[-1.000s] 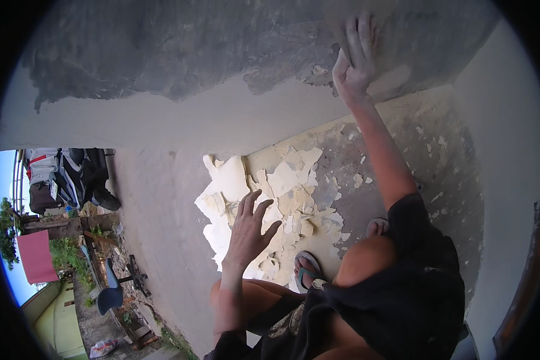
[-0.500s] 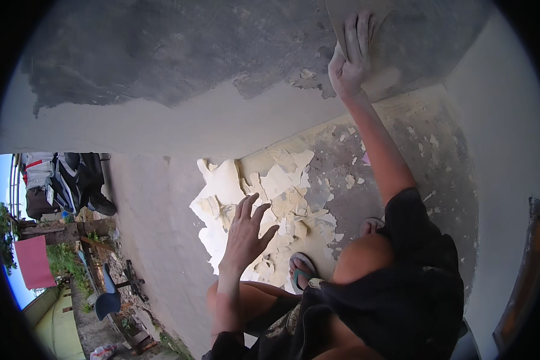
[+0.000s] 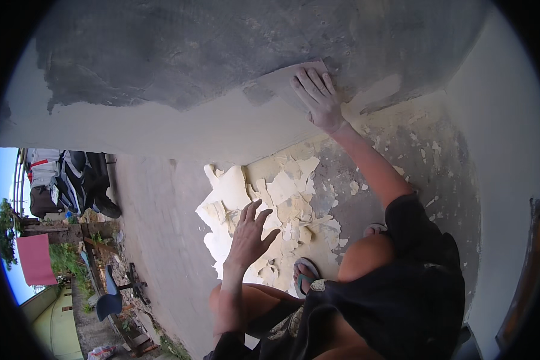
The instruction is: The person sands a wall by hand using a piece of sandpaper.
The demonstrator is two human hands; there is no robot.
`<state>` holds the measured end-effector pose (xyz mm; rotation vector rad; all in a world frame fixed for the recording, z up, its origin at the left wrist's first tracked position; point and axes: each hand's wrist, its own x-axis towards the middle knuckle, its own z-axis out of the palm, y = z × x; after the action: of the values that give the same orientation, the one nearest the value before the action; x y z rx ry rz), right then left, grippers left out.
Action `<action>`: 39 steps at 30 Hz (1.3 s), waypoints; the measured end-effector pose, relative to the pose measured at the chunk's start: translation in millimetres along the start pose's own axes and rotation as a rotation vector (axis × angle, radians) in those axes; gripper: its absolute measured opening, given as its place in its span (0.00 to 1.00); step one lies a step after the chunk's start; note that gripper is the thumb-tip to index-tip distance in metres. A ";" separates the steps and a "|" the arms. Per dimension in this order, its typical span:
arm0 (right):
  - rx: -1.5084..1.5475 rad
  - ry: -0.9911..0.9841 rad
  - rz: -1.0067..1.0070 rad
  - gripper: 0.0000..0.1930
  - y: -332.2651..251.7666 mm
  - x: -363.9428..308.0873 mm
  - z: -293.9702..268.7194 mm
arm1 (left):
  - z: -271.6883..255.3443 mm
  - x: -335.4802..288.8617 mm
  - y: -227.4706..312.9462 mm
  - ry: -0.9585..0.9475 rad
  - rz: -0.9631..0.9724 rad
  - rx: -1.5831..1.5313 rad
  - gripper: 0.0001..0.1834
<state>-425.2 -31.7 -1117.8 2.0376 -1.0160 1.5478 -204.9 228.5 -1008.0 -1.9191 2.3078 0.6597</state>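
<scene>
My right hand (image 3: 318,99) is dusted white and presses a thin, flat, grey-brown sheet (image 3: 311,65) against the wall at upper middle. Its fingers lie over the sheet, hiding part of it; its exact kind cannot be made out. The wall (image 3: 192,48) is dark grey and rough above, with a smooth pale coat (image 3: 180,129) along its lower part. Under and beside the right hand this coat meets the dark area. My left hand (image 3: 249,237) hangs free in front of my knees, fingers apart, holding nothing.
Peeled cream paint flakes (image 3: 282,189) litter the grey floor (image 3: 162,228) between wall and feet. My sandalled foot (image 3: 306,276) stands among them. A pale side wall (image 3: 504,120) rises at right. Outside at left are a parked motorbike (image 3: 78,183), a blue chair (image 3: 109,297) and a pink cloth (image 3: 36,260).
My right hand and the sheet have moved down and left across the wall. A pale area now shows beside it where the wall looked darker. My left hand has barely moved.
</scene>
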 end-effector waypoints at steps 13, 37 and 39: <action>0.068 0.066 0.040 0.27 0.4 7.2 -6.6 | -7.5 7.6 1.6 0.037 -0.007 0.039 0.28; 0.124 -0.029 -0.097 0.28 -40.1 52.3 12.1 | -3.8 13.5 -0.9 0.031 0.012 0.036 0.28; 0.103 -0.241 -0.269 0.26 -20.2 -4.4 23.3 | -6.6 8.8 -0.3 0.062 0.029 0.036 0.28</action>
<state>-395.5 -32.7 -1126.9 2.3640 -0.7156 1.2633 -205.0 217.9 -1004.9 -1.9209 2.3715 0.5651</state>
